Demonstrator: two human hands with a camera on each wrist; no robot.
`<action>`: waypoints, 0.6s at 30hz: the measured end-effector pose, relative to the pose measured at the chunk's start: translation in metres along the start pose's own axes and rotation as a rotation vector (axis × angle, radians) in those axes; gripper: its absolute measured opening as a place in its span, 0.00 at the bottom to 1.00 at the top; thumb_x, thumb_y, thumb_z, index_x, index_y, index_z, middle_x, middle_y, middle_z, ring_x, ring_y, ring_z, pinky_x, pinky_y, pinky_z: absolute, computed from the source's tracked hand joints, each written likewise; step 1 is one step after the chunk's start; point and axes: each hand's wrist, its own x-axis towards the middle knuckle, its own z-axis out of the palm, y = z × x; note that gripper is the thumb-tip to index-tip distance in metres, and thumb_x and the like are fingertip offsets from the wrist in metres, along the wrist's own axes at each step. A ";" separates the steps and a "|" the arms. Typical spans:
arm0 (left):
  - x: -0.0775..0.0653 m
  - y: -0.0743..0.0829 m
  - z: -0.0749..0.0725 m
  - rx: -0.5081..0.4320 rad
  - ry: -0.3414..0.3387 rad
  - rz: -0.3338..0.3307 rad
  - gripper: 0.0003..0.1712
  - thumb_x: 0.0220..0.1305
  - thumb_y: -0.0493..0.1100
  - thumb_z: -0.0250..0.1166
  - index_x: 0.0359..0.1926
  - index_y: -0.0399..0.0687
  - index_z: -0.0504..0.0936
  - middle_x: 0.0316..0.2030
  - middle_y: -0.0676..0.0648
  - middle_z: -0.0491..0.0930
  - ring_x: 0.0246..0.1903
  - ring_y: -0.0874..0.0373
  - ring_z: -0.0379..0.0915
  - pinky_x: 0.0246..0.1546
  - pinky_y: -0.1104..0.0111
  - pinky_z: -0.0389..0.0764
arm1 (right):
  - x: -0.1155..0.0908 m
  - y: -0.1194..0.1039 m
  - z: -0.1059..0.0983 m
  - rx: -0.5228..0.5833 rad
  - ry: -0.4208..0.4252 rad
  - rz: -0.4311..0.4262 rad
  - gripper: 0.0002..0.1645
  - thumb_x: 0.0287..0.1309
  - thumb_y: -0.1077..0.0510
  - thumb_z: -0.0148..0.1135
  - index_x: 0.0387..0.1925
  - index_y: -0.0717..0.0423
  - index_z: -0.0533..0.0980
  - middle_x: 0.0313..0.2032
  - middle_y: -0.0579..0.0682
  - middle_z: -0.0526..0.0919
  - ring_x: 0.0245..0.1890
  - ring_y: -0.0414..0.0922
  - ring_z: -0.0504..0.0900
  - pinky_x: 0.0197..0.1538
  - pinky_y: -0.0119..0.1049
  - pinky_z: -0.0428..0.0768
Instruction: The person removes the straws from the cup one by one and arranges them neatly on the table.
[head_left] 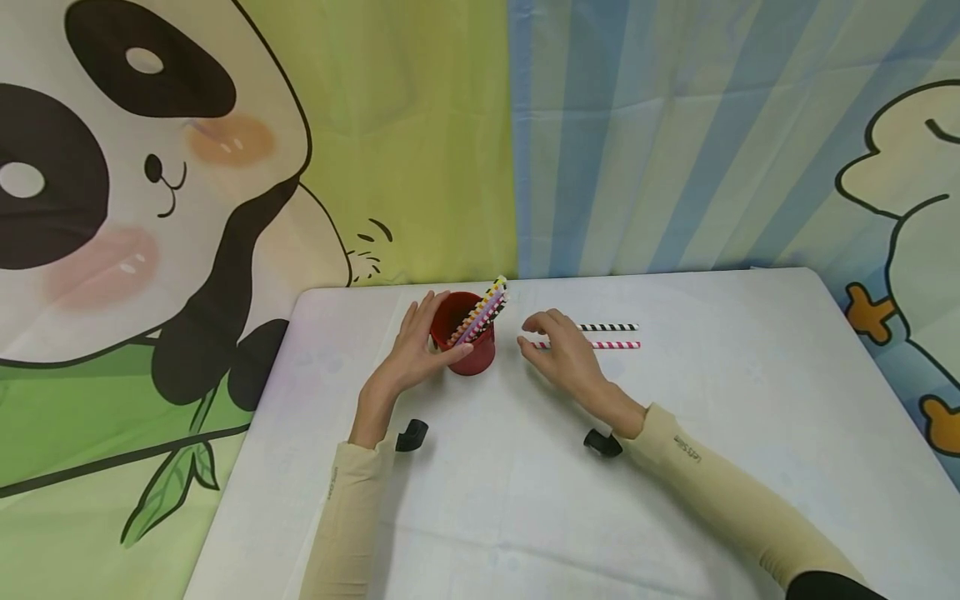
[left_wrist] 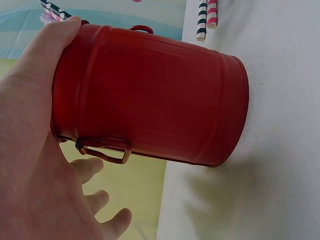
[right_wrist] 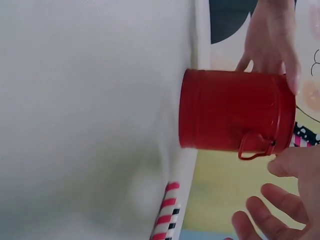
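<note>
A small red metal bucket (head_left: 474, 360) with loop handles on its sides stands upright near the table's far edge. Several patterned paper straws (head_left: 482, 312) lean out of it to the right. My left hand (head_left: 414, 352) holds the bucket at its rim from the left, thumb in front and other fingers spread behind. Right of the bucket lie a black-and-white striped straw (head_left: 615, 327) and a pink-and-white striped straw (head_left: 621, 345), side by side. Over their left ends is my right hand (head_left: 568, 360), its fingers loosely bent and parted, with nothing visible between them.
A white cloth covers the table (head_left: 480, 517). Close behind it hangs a printed curtain, with a panda (head_left: 172, 192) on the left and blue stripes (head_left: 660, 142) on the right. Black wrist cameras (head_left: 602, 443) stick out from the wrists just above the cloth.
</note>
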 end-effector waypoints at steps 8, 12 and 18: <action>0.000 0.001 0.000 -0.006 -0.008 -0.016 0.54 0.53 0.74 0.68 0.76 0.84 0.47 0.81 0.51 0.40 0.80 0.47 0.24 0.71 0.30 0.45 | 0.007 -0.014 0.002 0.140 0.041 -0.003 0.11 0.65 0.53 0.65 0.44 0.55 0.81 0.41 0.53 0.82 0.44 0.50 0.80 0.47 0.46 0.79; 0.001 0.001 0.000 -0.002 -0.011 -0.018 0.55 0.53 0.74 0.68 0.76 0.84 0.47 0.81 0.51 0.39 0.80 0.48 0.24 0.71 0.31 0.45 | 0.012 -0.020 0.003 0.177 0.048 -0.021 0.11 0.65 0.53 0.65 0.44 0.56 0.80 0.41 0.57 0.82 0.44 0.53 0.80 0.48 0.52 0.80; 0.001 0.001 0.000 -0.006 -0.013 -0.015 0.55 0.53 0.74 0.68 0.76 0.83 0.47 0.81 0.52 0.39 0.80 0.48 0.24 0.71 0.31 0.45 | 0.020 -0.028 0.005 0.170 0.042 -0.023 0.11 0.65 0.53 0.65 0.44 0.55 0.80 0.42 0.52 0.82 0.44 0.48 0.79 0.50 0.47 0.79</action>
